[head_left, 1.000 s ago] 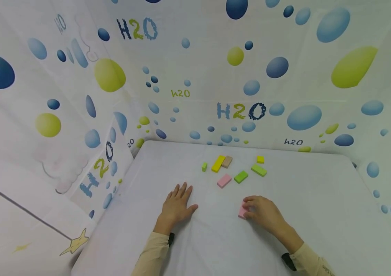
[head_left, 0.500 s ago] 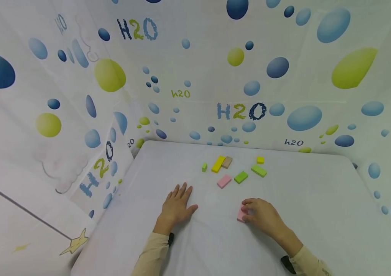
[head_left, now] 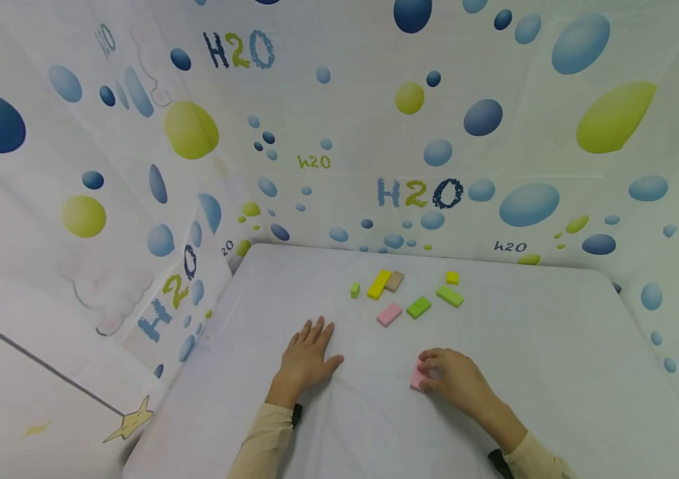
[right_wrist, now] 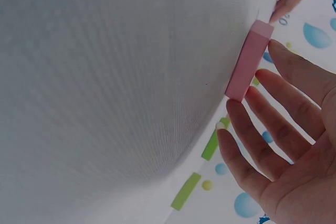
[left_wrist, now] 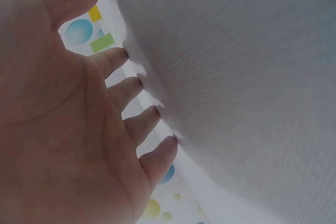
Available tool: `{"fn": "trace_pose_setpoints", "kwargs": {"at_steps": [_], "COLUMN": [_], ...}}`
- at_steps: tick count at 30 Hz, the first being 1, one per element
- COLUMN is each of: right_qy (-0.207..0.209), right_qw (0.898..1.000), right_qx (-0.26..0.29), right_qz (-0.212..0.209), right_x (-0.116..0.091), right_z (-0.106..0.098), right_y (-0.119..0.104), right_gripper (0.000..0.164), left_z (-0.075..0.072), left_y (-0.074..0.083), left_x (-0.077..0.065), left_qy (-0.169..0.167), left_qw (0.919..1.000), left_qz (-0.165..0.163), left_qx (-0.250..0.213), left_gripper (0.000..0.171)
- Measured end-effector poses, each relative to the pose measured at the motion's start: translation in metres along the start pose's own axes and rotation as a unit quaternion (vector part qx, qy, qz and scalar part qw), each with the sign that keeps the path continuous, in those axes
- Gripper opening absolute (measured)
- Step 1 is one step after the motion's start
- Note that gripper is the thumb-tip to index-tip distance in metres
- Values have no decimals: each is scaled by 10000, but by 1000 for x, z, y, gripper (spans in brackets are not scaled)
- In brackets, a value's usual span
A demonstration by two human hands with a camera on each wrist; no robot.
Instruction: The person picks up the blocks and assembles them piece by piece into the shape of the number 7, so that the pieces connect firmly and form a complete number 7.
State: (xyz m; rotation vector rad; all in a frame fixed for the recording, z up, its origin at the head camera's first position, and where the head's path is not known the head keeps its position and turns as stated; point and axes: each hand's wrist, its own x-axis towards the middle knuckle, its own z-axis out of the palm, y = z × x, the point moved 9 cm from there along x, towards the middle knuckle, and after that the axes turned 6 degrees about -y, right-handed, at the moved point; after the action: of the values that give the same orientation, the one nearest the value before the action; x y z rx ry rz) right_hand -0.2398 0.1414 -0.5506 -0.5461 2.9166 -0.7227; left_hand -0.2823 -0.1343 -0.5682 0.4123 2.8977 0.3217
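Near the middle of the white table, my right hand (head_left: 458, 379) holds a pink block (head_left: 417, 377) by its edges. The right wrist view shows this pink block (right_wrist: 249, 61) lying on the cloth, with the thumb at one end and fingertips along its side and other end. My left hand (head_left: 306, 362) rests on the table to the left, fingers spread and holding nothing. In the left wrist view its palm shows, and the fingertips (left_wrist: 151, 116) touch the cloth.
Beyond the hands lie a second pink block (head_left: 389, 315), two green blocks (head_left: 419, 307), a long yellow block (head_left: 379, 284) against a brown block (head_left: 395, 281), a small yellow block (head_left: 452, 277) and a small light green block (head_left: 355, 290). A printed curtain (head_left: 351, 100) stands behind the table.
My right hand has slid the pink block a short way toward me and slightly left. The left hand and the other blocks stay where they were.
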Motion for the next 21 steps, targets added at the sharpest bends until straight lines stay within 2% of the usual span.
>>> {"fn": "trace_pose_setpoints", "kwargs": {"at_steps": [8,21], "right_qy": [-118,-122], "right_qw": [9999,9999], "right_qx": [-5,-13], "right_qz": [68,-81], "right_x": [-3,-7], "right_z": [2,3], "right_y": [-4,-11], "right_gripper": [26,28], "left_z": [2,-1], "left_y": [-2,-1], "left_x": [1,-1], "left_qy": [-26,17], "left_qw": [10000,10000], "left_qz": [-17,12], "left_qx": [-8,-25], "left_gripper": [76,75]}}
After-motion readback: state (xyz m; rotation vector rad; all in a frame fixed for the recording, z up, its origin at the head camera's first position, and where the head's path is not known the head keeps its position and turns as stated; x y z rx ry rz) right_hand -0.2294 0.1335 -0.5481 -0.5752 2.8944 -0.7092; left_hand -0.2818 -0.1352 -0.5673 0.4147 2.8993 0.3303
